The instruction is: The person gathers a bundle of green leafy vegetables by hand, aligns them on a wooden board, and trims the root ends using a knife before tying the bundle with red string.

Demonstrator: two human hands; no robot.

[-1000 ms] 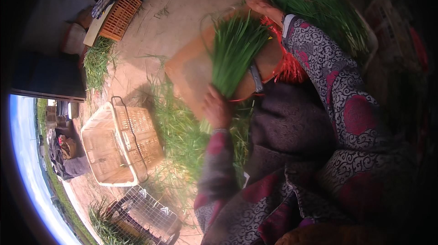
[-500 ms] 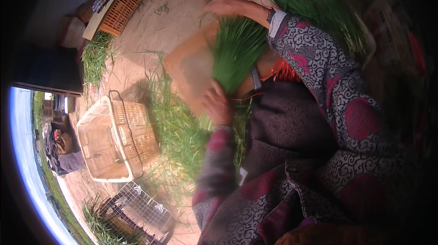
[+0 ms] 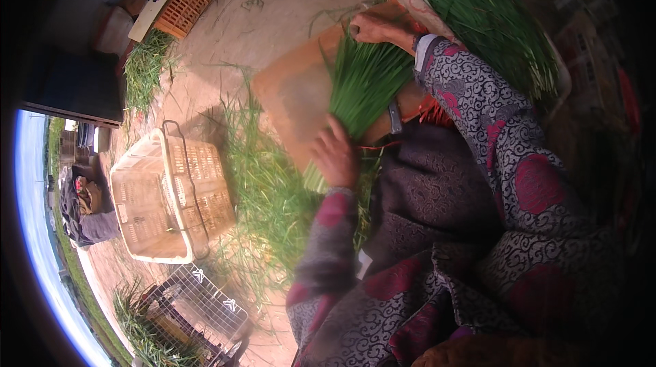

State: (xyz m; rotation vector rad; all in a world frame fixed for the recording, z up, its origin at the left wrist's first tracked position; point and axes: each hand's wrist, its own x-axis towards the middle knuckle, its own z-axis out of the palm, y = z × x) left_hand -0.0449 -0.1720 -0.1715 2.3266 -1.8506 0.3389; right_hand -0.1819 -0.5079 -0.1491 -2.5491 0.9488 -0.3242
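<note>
A bunch of green garlic chives point(image 3: 369, 83) lies fanned out over an orange-brown board point(image 3: 287, 87) in front of my lap. My left hand point(image 3: 335, 155) is closed round its lower end, with pale stems point(image 3: 314, 179) showing below the fingers. At the far end, my right hand point(image 3: 379, 29) has its fingers curled down on the leaf tips; the fingertips are partly hidden. A grey knife handle point(image 3: 395, 118) rests on the board beside the bunch. Red ties point(image 3: 434, 111) lie between the board and my right forearm.
A large heap of chives point(image 3: 485, 25) fills a lined basket at the far right. Loose trimmings point(image 3: 266, 182) cover the ground left of the board. Further left are a cream plastic basket point(image 3: 222, 193) and a wire rack point(image 3: 198, 298). An orange crate point(image 3: 191, 1) stands far left.
My right hand has come back rightward and down from beyond the leaves to their tips, and its fingers have closed. My left hand still holds the lower end.
</note>
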